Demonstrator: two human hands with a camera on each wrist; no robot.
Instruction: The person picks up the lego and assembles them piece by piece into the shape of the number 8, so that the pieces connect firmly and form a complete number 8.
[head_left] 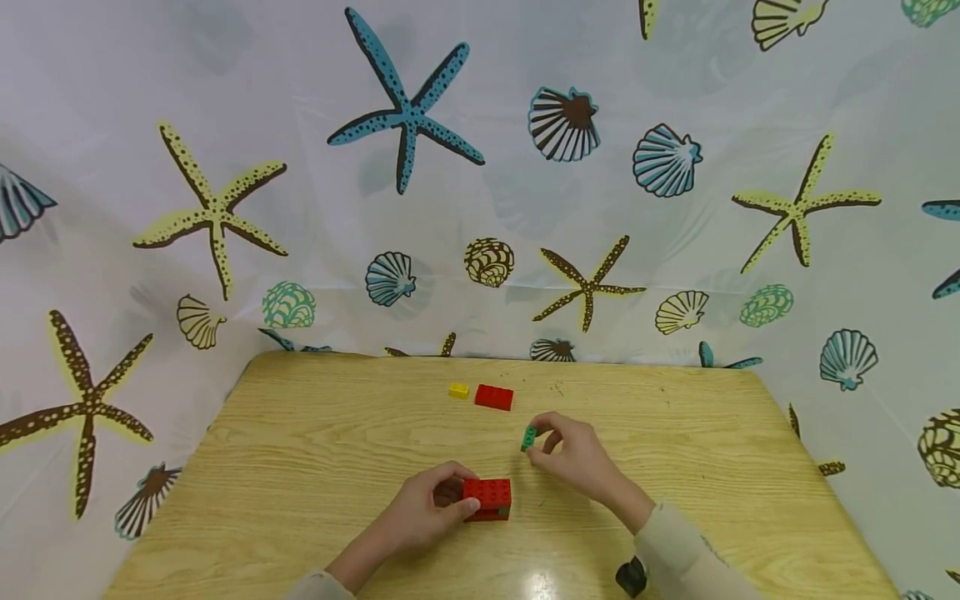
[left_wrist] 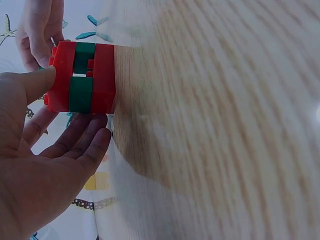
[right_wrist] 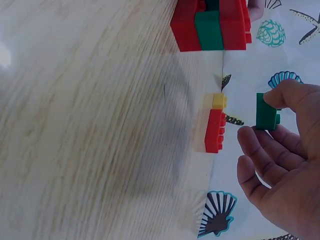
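Note:
A small stack of toy building blocks (head_left: 487,495) stands on the table, red above and below with green bricks between the two red layers. My left hand (head_left: 423,510) grips its left side, thumb on the near face and fingers behind. The left wrist view shows a gap between the green bricks (left_wrist: 81,94). To the right and a little farther off, my right hand (head_left: 573,454) pinches a small green brick (head_left: 528,438) between thumb and fingers. In the right wrist view that green brick (right_wrist: 266,111) is held above the table, its studs facing up.
Toward the back of the wooden table (head_left: 337,433) lie a red brick (head_left: 494,397) and a small yellow brick (head_left: 459,390), side by side. A white curtain (head_left: 465,208) printed with starfish and shells hangs behind and at both sides. A black object (head_left: 632,577) is by the right sleeve.

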